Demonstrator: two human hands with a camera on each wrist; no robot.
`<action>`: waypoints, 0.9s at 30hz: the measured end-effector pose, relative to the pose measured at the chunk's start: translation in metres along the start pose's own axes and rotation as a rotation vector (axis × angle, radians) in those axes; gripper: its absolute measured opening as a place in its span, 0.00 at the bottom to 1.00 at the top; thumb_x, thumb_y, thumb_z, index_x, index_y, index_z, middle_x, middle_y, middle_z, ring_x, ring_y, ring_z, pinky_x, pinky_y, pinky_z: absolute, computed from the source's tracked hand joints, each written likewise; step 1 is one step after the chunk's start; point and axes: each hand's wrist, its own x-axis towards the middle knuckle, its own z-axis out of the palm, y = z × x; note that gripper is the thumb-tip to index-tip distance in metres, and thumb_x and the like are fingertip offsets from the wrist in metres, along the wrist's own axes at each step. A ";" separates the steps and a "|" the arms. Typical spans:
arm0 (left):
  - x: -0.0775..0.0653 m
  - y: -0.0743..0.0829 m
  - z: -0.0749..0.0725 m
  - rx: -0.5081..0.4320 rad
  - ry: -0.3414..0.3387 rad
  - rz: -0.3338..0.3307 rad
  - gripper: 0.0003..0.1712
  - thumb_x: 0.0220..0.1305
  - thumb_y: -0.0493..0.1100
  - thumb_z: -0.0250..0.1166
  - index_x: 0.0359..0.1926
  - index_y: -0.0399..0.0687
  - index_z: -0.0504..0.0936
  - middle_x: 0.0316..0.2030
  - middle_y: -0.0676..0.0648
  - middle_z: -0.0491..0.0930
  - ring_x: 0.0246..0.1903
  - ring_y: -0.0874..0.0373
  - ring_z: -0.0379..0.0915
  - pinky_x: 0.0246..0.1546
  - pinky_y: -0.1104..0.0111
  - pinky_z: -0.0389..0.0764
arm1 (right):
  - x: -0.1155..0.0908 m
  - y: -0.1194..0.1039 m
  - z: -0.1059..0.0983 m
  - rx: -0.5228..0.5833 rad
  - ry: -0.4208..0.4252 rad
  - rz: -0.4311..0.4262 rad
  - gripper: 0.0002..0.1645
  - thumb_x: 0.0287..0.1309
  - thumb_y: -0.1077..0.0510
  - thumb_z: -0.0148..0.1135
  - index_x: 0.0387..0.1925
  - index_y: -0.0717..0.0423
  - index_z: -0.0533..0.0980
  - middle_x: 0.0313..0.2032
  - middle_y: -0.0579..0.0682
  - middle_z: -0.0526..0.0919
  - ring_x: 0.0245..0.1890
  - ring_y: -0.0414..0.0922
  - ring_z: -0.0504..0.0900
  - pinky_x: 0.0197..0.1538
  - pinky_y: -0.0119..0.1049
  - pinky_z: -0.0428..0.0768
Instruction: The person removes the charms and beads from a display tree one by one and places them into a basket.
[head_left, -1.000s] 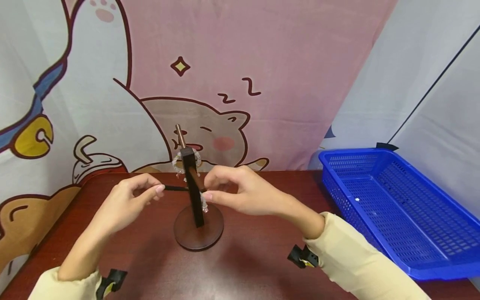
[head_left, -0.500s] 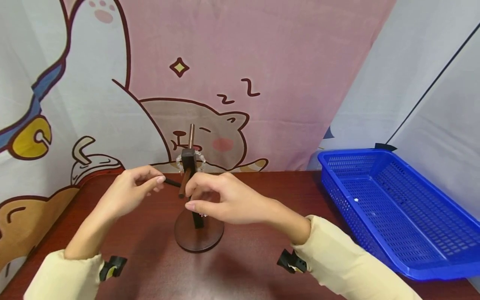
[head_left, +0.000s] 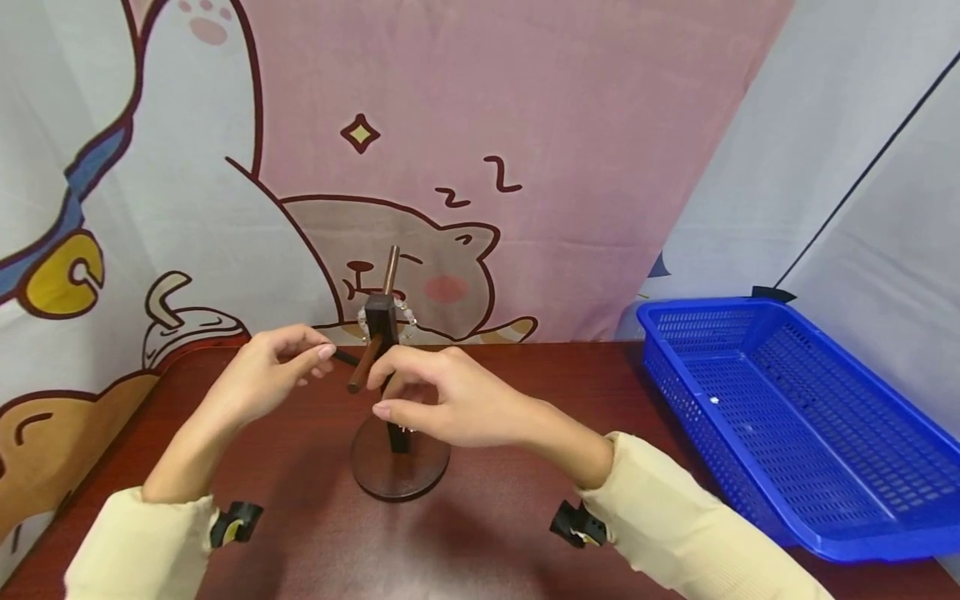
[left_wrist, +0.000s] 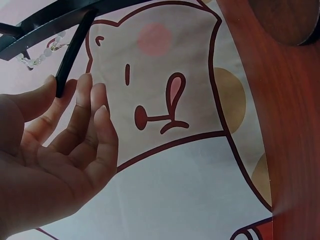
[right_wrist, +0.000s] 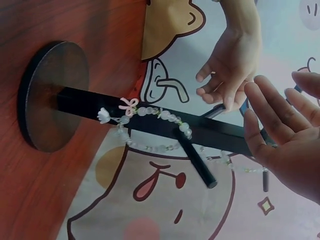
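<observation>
A dark wooden stand (head_left: pixel 400 471) with a round base, an upright post and several pegs rises from the table. My left hand (head_left: pixel 273 375) pinches the end of a black side peg (left_wrist: pixel 75 52) between thumb and forefinger. Close against the post, my right hand (head_left: pixel 450 398) has loosely bent fingers and a gap below the thumb; in the right wrist view its fingers stretch beside the post's upper end. A brown peg (head_left: pixel 365 364) points forward between the hands. One clear-beaded bracelet (right_wrist: pixel 172 118) with a pink bow and white flower hangs low; another beaded bracelet (right_wrist: pixel 245 170) hangs higher.
A blue perforated basket (head_left: pixel 750 467) stands on the right of the red-brown table (head_left: pixel 480 550). Behind hangs a pink and white cloth (head_left: pixel 570 167) printed with cartoon animals.
The stand's post has turned, so its front peg swings from right to left and its top peg leans right. My right hand has shifted left; my left hand has risen slightly, still pinching the peg.
</observation>
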 end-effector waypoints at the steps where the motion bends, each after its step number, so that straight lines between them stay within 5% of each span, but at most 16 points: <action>1: 0.000 0.000 0.000 -0.002 -0.001 0.001 0.11 0.66 0.43 0.56 0.36 0.39 0.78 0.25 0.48 0.79 0.26 0.58 0.74 0.29 0.68 0.76 | -0.001 0.002 0.000 0.004 0.000 0.008 0.08 0.57 0.62 0.59 0.40 0.56 0.72 0.30 0.46 0.81 0.30 0.30 0.77 0.37 0.27 0.76; 27: 0.002 -0.003 0.001 -0.008 -0.007 0.004 0.10 0.66 0.42 0.55 0.37 0.39 0.77 0.26 0.49 0.79 0.26 0.59 0.74 0.27 0.69 0.76 | -0.031 0.062 0.017 0.064 0.015 0.189 0.07 0.56 0.65 0.59 0.38 0.63 0.76 0.29 0.47 0.82 0.29 0.32 0.78 0.35 0.30 0.76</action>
